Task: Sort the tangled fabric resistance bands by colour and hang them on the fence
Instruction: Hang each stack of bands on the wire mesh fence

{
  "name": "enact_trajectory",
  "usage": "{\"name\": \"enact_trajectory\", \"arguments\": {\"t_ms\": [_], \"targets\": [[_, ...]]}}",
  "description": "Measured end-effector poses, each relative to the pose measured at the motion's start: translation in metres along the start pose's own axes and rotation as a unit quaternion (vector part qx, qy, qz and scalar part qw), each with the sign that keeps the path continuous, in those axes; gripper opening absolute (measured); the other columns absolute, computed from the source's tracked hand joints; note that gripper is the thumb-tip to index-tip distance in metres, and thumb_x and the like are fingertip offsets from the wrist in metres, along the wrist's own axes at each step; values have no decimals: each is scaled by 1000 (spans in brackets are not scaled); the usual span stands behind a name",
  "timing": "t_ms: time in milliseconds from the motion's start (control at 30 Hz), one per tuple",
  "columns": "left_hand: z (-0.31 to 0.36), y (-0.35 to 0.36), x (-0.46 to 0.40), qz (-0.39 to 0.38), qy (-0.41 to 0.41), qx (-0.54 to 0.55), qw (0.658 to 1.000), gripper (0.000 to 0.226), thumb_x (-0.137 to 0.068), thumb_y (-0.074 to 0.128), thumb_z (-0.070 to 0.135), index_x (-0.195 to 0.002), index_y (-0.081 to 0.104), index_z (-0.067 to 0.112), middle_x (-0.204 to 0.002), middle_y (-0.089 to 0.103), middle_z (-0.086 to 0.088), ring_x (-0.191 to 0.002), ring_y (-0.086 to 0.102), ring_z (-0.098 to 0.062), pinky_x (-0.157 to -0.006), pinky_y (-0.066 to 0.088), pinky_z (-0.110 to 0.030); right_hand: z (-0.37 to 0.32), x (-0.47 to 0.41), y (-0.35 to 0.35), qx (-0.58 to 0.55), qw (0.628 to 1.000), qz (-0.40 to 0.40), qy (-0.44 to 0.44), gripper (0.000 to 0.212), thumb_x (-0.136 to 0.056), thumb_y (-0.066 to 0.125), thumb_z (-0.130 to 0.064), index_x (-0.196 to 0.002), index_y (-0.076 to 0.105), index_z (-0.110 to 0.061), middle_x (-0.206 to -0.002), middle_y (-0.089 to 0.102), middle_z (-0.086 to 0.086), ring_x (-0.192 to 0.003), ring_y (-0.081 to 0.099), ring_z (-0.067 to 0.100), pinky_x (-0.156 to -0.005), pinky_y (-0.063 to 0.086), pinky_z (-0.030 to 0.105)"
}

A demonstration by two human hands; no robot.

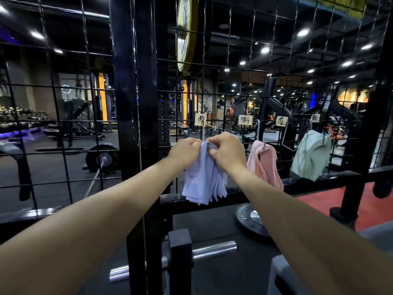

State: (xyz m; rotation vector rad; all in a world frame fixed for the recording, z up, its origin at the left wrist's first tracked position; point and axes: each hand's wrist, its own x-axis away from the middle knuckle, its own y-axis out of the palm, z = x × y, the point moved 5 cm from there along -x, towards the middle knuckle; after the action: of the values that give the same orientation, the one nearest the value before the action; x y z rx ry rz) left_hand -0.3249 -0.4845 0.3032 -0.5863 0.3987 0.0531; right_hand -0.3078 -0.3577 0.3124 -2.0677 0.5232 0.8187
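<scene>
Hands meet at the centre of the frame against the wire fence (214, 67): the left hand (187, 151) and right hand (228, 151) both have fingers curled tight on the top of the lavender bands (203, 182), which hang below. Right of them, the pink bands (262, 162) and, further right, pale green bands (310, 155) hang on hooks under paper labels (245, 119).

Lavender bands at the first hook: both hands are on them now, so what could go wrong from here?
1. The left hand and right hand hide the top of the lavender bands, so whether every loop sits on the hook cannot be seen; a missed loop may drop on release.
2. The pink bands hang close beside the right forearm; pulling back could brush them loose.
</scene>
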Motion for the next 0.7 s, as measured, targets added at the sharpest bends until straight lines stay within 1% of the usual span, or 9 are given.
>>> {"name": "enact_trajectory", "arguments": {"t_ms": [33,67,100,167,300,400,500,633,700], "targets": [[1,-1,1,31,13,-63,997,30,-94,45,33,-117,61,24,-123,51,-2,-102,57,-23,-85,48,-30,0,-1,0,5,1000,-2,3,22,-86,61,-18,-104,72,-21,-106,66,2,-98,61,21,-83,49,31],[2,-2,3,64,25,-112,991,32,-90,49,41,-116,60,27,-125,45,-3,-101,58,-26,-87,50,-36,-1,-1,1,12,1000,-4,6,22,-86,61,-19,-106,72,-22,-108,66,2,-101,60,21,-84,49,32],[4,-2,5,87,45,-147,984,34,-87,53,45,-116,59,28,-125,42,-3,-101,57,-26,-85,51,-40,-1,-2,2,20,1000,-6,9,23,-86,61,-20,-108,71,-23,-109,65,2,-102,60,21,-84,47,30],[9,1,8,97,98,-172,975,34,-83,57,42,-114,59,27,-119,46,-1,-98,57,-23,-80,53,-40,-1,-2,3,31,999,-6,10,25,-87,60,-19,-109,70,-24,-110,64,1,-103,58,21,-79,42,27],[14,2,8,97,174,-168,966,24,-83,60,28,-106,63,27,-106,60,1,-88,62,-20,-74,55,-39,-1,3,2,24,1000,1,-1,22,-90,55,-16,-107,68,-21,-108,62,2,-99,58,22,-71,37,26],[6,3,8,104,192,-167,961,32,-84,62,26,-116,65,26,-103,65,0,-88,62,-17,-76,52,-35,5,9,4,37,999,2,-27,20,-91,53,-19,-105,68,-19,-105,63,6,-97,59,25,-68,35,27],[-3,5,11,113,198,-138,964,37,-85,60,23,-122,64,27,-94,66,1,-82,59,-14,-69,45,-27,9,11,9,72,996,-12,-54,18,-93,50,-23,-103,64,-17,-97,65,7,-92,60,27,-67,40,32],[-7,5,13,124,188,-105,969,36,-84,61,18,-120,66,19,-101,69,-2,-87,62,-14,-79,50,-31,6,8,9,116,990,-18,-72,18,-94,48,-22,-99,63,-14,-93,66,8,-89,60,29,-67,36,32],[-8,5,16,123,190,-94,970,34,-84,62,17,-118,67,16,-105,70,-2,-92,63,-15,-82,50,-29,2,8,8,128,989,-24,-76,19,-93,48,-21,-100,64,-12,-94,67,9,-91,60,29,-70,37,33]]}}
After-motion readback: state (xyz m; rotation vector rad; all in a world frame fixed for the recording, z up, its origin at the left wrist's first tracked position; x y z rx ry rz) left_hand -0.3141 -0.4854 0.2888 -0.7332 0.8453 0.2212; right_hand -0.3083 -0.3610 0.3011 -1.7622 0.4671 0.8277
